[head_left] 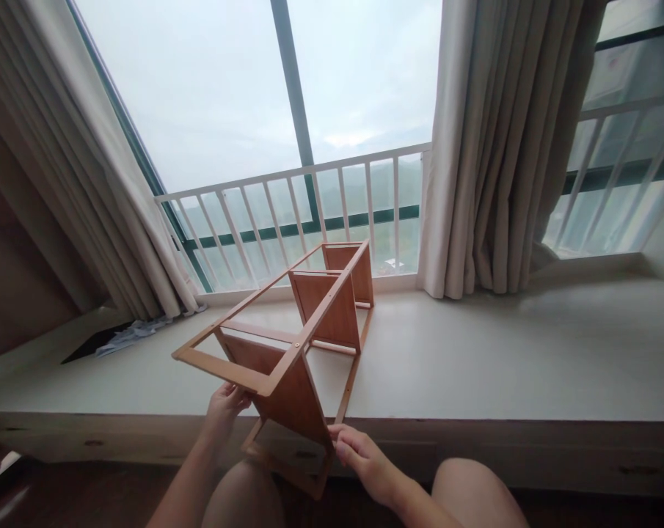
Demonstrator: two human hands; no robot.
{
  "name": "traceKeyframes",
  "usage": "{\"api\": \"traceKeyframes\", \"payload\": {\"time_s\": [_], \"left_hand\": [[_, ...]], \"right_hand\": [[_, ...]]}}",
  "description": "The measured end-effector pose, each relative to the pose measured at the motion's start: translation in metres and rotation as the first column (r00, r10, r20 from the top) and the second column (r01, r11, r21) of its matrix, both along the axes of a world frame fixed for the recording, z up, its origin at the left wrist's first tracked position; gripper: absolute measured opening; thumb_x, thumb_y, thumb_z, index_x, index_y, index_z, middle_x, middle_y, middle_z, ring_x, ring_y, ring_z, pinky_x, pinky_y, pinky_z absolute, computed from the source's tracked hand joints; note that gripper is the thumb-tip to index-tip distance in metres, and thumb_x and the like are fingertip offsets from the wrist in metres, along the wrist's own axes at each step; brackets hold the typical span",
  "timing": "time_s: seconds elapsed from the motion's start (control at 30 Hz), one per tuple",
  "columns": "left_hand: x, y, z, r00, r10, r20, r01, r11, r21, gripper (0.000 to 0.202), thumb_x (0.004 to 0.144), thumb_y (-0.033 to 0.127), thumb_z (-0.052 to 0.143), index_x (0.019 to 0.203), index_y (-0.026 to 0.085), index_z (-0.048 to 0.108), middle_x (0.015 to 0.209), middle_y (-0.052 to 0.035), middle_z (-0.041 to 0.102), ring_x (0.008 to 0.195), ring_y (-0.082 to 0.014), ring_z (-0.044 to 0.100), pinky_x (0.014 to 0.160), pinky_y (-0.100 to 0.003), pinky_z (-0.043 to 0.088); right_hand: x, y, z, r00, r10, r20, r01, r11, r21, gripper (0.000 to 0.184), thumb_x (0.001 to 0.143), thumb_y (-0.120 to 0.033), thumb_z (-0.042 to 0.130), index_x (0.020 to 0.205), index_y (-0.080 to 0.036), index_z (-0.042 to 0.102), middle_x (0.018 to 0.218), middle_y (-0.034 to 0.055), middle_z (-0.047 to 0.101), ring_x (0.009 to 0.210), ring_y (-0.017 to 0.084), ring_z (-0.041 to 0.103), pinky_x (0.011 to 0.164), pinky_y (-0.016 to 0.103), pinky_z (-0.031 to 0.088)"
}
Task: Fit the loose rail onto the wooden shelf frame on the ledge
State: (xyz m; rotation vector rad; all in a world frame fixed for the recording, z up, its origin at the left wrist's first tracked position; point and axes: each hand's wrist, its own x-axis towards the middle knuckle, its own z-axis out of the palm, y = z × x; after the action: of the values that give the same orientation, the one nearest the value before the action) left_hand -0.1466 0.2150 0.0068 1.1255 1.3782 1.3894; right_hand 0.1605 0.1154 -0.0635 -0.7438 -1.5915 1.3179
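A brown wooden shelf rack lies on its side on the window ledge, its near end sticking out past the ledge's front edge. It has two side frames and three boards set between them. My left hand grips the near board at its left edge, with part of the fingers hidden behind the frame. At the board's lower right corner, by the lower side frame, my right hand is closed in a pinch. Small screws or holes show along the upper side frame.
The pale ledge runs across under a window with a white railing. Beige curtains hang at both sides. A crumpled light cloth lies on a dark flat item at the left. My knees are below the ledge.
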Motion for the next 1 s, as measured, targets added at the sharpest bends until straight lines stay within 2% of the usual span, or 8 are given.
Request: {"api": "traceKeyframes", "payload": {"time_s": [0.1, 0.2, 0.33, 0.47, 0.67, 0.87, 0.93, 1.0], "left_hand": [[-0.003, 0.0, 0.0, 0.998, 0.024, 0.055, -0.024, 1.0, 0.006, 0.047, 0.04, 0.034, 0.088, 0.075, 0.013, 0.064, 0.065, -0.0013, 0.064, 0.057, -0.0141, 0.056, 0.054, -0.024, 0.046], [-0.008, 0.002, -0.003, 0.995, 0.028, 0.093, -0.034, 0.998, 0.061, 0.056, 0.038, 0.03, 0.088, 0.086, 0.015, 0.064, 0.07, -0.0003, 0.066, 0.059, -0.0151, 0.058, 0.057, -0.026, 0.049], [-0.009, 0.006, -0.003, 0.999, -0.043, 0.008, 0.042, 0.996, 0.079, 0.052, 0.045, 0.032, 0.087, 0.09, 0.016, 0.065, 0.073, -0.001, 0.067, 0.064, -0.0163, 0.06, 0.06, -0.026, 0.049], [-0.001, 0.015, 0.002, 0.993, -0.091, -0.07, 0.095, 0.993, 0.064, 0.044, 0.051, 0.036, 0.084, 0.088, 0.018, 0.067, 0.081, -0.0036, 0.069, 0.076, -0.0226, 0.063, 0.064, -0.03, 0.052], [0.008, 0.048, 0.001, 0.986, -0.162, -0.044, 0.164, 0.985, 0.047, 0.061, 0.05, 0.044, 0.084, 0.102, 0.017, 0.064, 0.096, -0.0108, 0.068, 0.088, -0.0289, 0.065, 0.072, -0.038, 0.056], [0.025, 0.068, 0.0, 0.977, -0.204, -0.056, 0.206, 0.977, 0.047, 0.064, 0.07, 0.054, 0.072, 0.121, 0.019, 0.056, 0.12, -0.0132, 0.06, 0.113, -0.0297, 0.058, 0.086, -0.04, 0.054], [0.036, 0.062, 0.0, 0.985, -0.154, -0.076, 0.158, 0.986, 0.045, 0.063, 0.078, 0.057, 0.063, 0.128, 0.021, 0.051, 0.129, -0.0136, 0.056, 0.122, -0.0295, 0.053, 0.089, -0.039, 0.052], [0.051, 0.048, -0.003, 0.992, -0.094, -0.082, 0.099, 0.993, 0.061, 0.06, 0.085, 0.059, 0.052, 0.133, 0.022, 0.047, 0.138, -0.0144, 0.05, 0.128, -0.0293, 0.048, 0.091, -0.04, 0.05]], "right_hand": [[-0.007, -0.004, 0.002, 0.999, 0.036, 0.004, -0.036, 0.999, 0.013, 0.039, 0.096, -0.045, 0.045, 0.072, -0.017, 0.058, 0.124, 0.0085, 0.062, 0.103, 0.022, 0.059, 0.088, 0.036, 0.042], [-0.012, -0.007, 0.001, 0.998, 0.068, 0.016, -0.068, 0.997, 0.036, 0.038, 0.096, -0.044, 0.045, 0.072, -0.017, 0.059, 0.124, 0.0083, 0.062, 0.105, 0.022, 0.059, 0.089, 0.036, 0.043], [-0.015, -0.011, 0.0, 0.995, 0.093, 0.024, -0.094, 0.994, 0.047, 0.039, 0.096, -0.045, 0.044, 0.073, -0.017, 0.061, 0.127, 0.0085, 0.061, 0.111, 0.022, 0.058, 0.095, 0.036, 0.042], [-0.016, -0.014, 0.003, 0.995, 0.097, 0.022, -0.098, 0.995, 0.027, 0.039, 0.096, -0.045, 0.045, 0.073, -0.017, 0.062, 0.13, 0.0095, 0.059, 0.121, 0.023, 0.053, 0.103, 0.037, 0.038], [-0.023, -0.008, 0.005, 0.994, 0.089, 0.068, -0.088, 0.996, -0.011, 0.041, 0.093, -0.049, 0.045, 0.075, -0.018, 0.064, 0.145, 0.0102, 0.049, 0.13, 0.026, 0.047, 0.106, 0.038, 0.035], [-0.03, 0.007, 0.004, 0.991, 0.101, 0.085, -0.103, 0.995, 0.014, 0.036, 0.092, -0.044, 0.049, 0.069, -0.018, 0.059, 0.155, 0.0087, 0.036, 0.13, 0.024, 0.049, 0.103, 0.034, 0.037], [-0.028, 0.012, 0.002, 0.996, 0.051, 0.07, -0.054, 0.998, 0.037, 0.036, 0.092, -0.043, 0.05, 0.068, -0.018, 0.06, 0.149, 0.0089, 0.044, 0.13, 0.024, 0.048, 0.104, 0.035, 0.036], [-0.023, 0.02, -0.001, 0.992, -0.117, 0.036, 0.115, 0.992, 0.057, 0.036, 0.092, -0.044, 0.05, 0.067, -0.019, 0.06, 0.129, 0.0097, 0.061, 0.117, 0.023, 0.057, 0.099, 0.035, 0.04]]}}
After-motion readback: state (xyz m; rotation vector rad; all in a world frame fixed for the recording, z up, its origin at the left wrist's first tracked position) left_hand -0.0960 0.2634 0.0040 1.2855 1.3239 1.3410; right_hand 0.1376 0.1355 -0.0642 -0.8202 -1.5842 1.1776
